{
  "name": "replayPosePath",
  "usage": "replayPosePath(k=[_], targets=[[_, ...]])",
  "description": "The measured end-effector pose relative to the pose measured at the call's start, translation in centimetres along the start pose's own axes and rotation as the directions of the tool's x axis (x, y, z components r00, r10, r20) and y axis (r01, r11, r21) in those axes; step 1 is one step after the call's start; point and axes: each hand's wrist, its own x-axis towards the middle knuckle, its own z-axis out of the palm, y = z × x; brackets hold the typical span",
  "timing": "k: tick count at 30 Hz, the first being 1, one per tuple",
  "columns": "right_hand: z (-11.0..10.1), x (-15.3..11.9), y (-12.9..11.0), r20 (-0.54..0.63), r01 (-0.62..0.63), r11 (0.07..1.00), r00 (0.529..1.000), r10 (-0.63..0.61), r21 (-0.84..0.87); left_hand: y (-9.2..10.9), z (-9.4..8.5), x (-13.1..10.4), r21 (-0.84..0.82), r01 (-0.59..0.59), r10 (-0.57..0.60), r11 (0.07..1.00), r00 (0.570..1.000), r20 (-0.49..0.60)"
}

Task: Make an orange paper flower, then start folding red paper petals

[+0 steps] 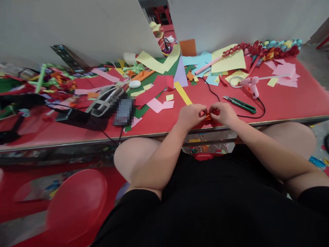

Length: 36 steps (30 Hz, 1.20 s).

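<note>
Hands (pixel 190 116) (pixel 225 114), two, both pinched on red-orange paper (pixel 208 117), near one cutter (pixel 241 104), one glue gun (pixel 253 85)

The red table (pixel 290 103) is free at front right — green cutter (pixel 240 104) and looped cord (pixel 264 109) intervene.

We see a plain black top (pixel 213 202) filling the lower middle of the frame, its cloth dark and matte, with faint creases across the front. The left sleeve (pixel 136 209), left of centre near the bottom, is short and ends near the elbow in a clean hem; the right sleeve (pixel 315 202), at the lower right edge, is the same black and just as short. Past the hems we find bare arms, leading to a bare left hand (pixel 191 115) and right hand (pixel 226 113) right of centre. The left knee (pixel 136 154) and right knee (pixel 290 135) are bare too, broad and rounded
</note>
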Motion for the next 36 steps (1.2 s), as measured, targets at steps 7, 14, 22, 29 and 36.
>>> replayPosePath(k=[7, 14, 22, 29, 36], targets=[[-0.8, 0.7, 1.5, 0.16, -0.316, 0.721, 0.947, 0.279, 0.617, -1.6, 0.1, -0.1, -0.372, 0.041, -0.061, 0.927, 0.997, -0.041], [-2.7, 0.1, 1.7, 0.61, -0.654, 0.447, 0.748, 0.26, 0.611, -1.4, -1.5, -0.9, -0.436, -0.277, 0.261, 0.856, 0.96, -0.098], [-3.6, -1.2, 0.6, 0.67, -0.638, 0.501, 0.728, 0.144, 0.585, -0.8, -1.5, -1.8, -0.309, -0.434, 0.379, 0.846, 0.898, -0.225], [-3.7, -1.5, 0.7, 0.731, -0.673, 0.44, 0.68, 0.053, 0.594, 0.3, -3.2, -2.3, -0.201, -0.509, 0.485, 0.837, 0.86, -0.155], [-3.6, -1.9, 0.1, 0.752, -0.638, 0.492, 0.657, -0.053, 0.592, 0.7, -3.6, -2.8, -0.176, -0.479, 0.471, 0.86, 0.878, -0.091]])
